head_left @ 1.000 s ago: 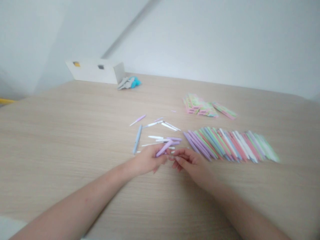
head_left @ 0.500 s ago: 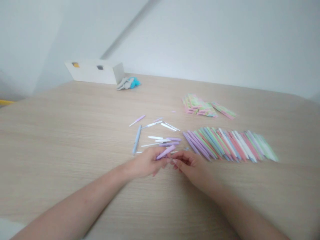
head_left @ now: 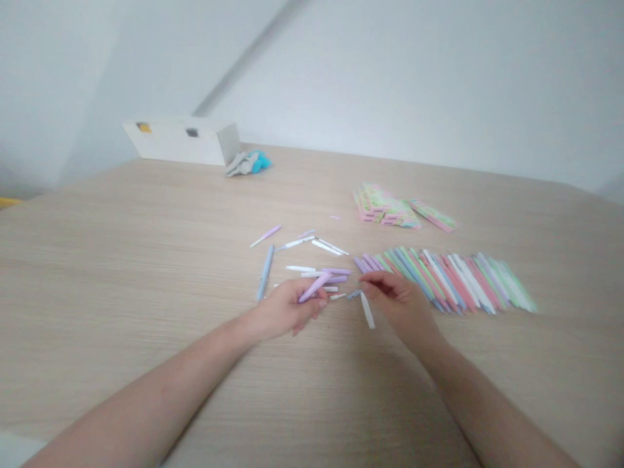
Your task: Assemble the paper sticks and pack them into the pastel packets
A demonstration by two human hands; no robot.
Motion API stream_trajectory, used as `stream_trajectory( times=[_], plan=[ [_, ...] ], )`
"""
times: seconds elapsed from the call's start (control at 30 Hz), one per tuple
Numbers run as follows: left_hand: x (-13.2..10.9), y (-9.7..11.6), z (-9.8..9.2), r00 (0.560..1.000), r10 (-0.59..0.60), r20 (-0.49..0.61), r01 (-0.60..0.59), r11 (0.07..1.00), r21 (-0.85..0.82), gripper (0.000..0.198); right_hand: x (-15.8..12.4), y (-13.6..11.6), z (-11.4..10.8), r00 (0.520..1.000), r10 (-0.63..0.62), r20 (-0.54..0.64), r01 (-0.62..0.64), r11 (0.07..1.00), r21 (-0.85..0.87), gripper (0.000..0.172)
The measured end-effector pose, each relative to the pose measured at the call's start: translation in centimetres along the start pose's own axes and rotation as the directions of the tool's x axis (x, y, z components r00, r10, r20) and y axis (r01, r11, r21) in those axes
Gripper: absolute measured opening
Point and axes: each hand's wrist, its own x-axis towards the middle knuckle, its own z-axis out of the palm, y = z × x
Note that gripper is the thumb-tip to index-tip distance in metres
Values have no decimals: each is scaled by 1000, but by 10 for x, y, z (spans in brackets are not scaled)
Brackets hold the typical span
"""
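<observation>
slim matte lilac stick (head_left: 314,287), long axis diagonal, far tip pointing up-right, pinched between thumb and fingers of left hand (head_left: 285,313), just left of row of pastel strips (head_left: 448,279). right hand (head_left: 400,302) fingertips pressed together just above narrow white strip (head_left: 367,311), contact unclear; pale wood-grain table (head_left: 121,312) beneath.

A home's attic-like room, sloped white ceiling (head_left: 390,71), pale wood-grain table (head_left: 121,273), white cardboard box (head_left: 170,142) at its far edge

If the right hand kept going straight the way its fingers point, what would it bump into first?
The right hand would probably meet the short lilac stick first, though depth is hard to judge here.
</observation>
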Motion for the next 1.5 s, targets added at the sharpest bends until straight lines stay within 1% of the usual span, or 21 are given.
stream_trajectory(
  times=[0.07,0.13,0.17,0.23,0.3,0.4,0.47,0.53,0.63,0.77,0.87,0.97,1.03,1.1,1.17,1.23,1.33,1.4,1.5],
  plan=[
    [0,-2,0,1000,-12,-18,12,999,50,17,8,-4,-11,993,24,-116,-34,996,-82,19],
    [0,-2,1,1000,22,-11,-19,985,171,16,15,-6,-17,991,19,-135,-37,990,-137,20],
    [-1,-1,2,998,62,-3,-59,966,253,15,19,-7,-18,992,9,-123,-29,987,-158,20],
    [-4,2,3,987,157,38,-159,898,410,14,26,-5,-16,997,-13,-82,-5,976,-216,19],
    [-7,4,6,971,215,102,-236,819,523,14,35,-1,-10,998,-38,-48,21,951,-308,18],
    [-11,6,10,958,214,191,-287,695,659,17,51,7,-1,997,-69,17,70,897,-437,19],
    [-12,7,13,946,197,256,-323,607,726,17,61,13,6,990,-103,92,136,858,-495,19],
    [-13,6,15,939,188,288,-344,540,768,14,70,17,13,976,-141,167,209,821,-531,20],
    [-14,7,17,936,187,300,-353,480,803,12,79,22,25,954,-154,256,276,783,-557,20],
    [-14,8,18,930,165,328,-366,443,818,11,87,26,36,933,-116,340,303,765,-568,20],
    [-15,8,19,932,143,333,-361,424,830,8,90,28,40,926,-97,366,302,771,-560,21],
    [-15,7,19,931,148,332,-364,416,833,8,91,28,40,925,-93,367,294,788,-541,22],
    [-15,7,20,932,147,332,-363,414,835,8,91,26,38,934,-111,341,287,802,-524,23],
    [-15,8,20,932,139,335,-362,417,834,8,92,22,33,943,-120,312,272,816,-509,24],
    [-15,9,20,930,134,341,-365,421,830,6,92,19,26,940,-114,323,270,825,-497,23],
    [-16,10,21,929,136,345,-370,421,828,6,91,15,19,923,-99,372,286,823,-492,21],
    [-16,11,21,929,133,345,-368,423,828,5,88,14,12,885,-70,460,319,810,-492,20],
    [-16,11,21,931,120,344,-361,427,829,5,86,15,12,865,-72,497,348,799,-490,21],
    [-16,12,21,934,99,342,-350,435,829,5,84,19,18,847,-106,522,394,784,-480,21]
  ],
)
